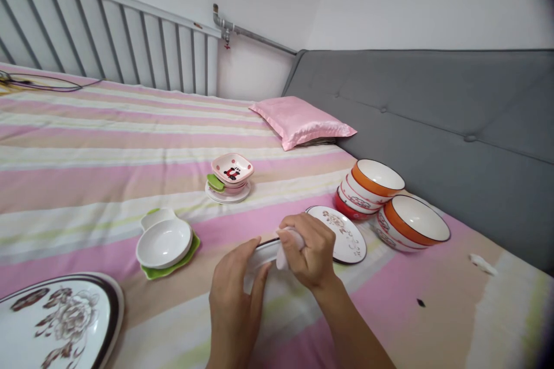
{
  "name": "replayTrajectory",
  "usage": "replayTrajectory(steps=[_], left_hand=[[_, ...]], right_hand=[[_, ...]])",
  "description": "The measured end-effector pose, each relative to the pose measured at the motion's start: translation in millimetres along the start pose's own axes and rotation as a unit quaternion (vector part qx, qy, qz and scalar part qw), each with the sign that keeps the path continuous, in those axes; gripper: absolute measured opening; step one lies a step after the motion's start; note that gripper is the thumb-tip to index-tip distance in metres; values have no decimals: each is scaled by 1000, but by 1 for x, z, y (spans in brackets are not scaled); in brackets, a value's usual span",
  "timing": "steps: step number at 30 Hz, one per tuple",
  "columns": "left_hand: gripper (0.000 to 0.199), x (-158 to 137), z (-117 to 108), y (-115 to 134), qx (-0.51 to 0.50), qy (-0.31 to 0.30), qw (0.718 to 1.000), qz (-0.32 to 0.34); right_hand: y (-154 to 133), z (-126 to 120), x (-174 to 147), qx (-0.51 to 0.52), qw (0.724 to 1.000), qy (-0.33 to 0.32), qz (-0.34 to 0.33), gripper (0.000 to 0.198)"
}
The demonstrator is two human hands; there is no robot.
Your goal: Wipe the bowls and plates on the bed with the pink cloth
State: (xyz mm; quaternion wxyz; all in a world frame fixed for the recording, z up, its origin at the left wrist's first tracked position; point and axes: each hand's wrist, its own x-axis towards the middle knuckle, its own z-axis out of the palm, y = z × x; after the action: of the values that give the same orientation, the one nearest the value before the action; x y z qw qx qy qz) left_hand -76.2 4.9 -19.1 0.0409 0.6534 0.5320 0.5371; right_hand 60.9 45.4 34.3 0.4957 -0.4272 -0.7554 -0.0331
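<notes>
Left hand point(236, 291) is gripping a dark-rimmed dish point(266, 252) over the striped bedsheet point(168, 314), right hand point(309, 248) is pinching a pale cloth point(283, 259) at its rim, apparently wiping; next move is calling for steady left-hand support.

Striped bedsheet point(86, 179) bearing bowl stacks point(363, 191), flowered plates point(64, 323)

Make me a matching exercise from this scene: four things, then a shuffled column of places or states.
Things:
1. Left hand
2. Pink pillow
3. Right hand
4. Round white dish

Places or states:
A. Gripping a pale wad
B. Atop a green-edged dish
C. Holding a dark-rimmed dish
D. Beside the grey headboard

Pairs: 1-C, 2-D, 3-A, 4-B
</notes>
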Motion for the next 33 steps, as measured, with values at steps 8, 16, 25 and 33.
replayTrajectory(steps=[8,16,25,33], left_hand=[[31,0,-1,0,3,5,999,-48],[37,2,-4,-3,-22,34,986,-160],[56,5,-4,-15,-187,74,912,-357],[48,3,-1,-8,-246,21,917,-312]], right_hand=[[15,9,-4,85,992,45,86,27],[33,32,-15,204,946,74,240,40],[38,67,-31,340,857,70,380,49],[28,45,-16,308,844,146,415,48]])
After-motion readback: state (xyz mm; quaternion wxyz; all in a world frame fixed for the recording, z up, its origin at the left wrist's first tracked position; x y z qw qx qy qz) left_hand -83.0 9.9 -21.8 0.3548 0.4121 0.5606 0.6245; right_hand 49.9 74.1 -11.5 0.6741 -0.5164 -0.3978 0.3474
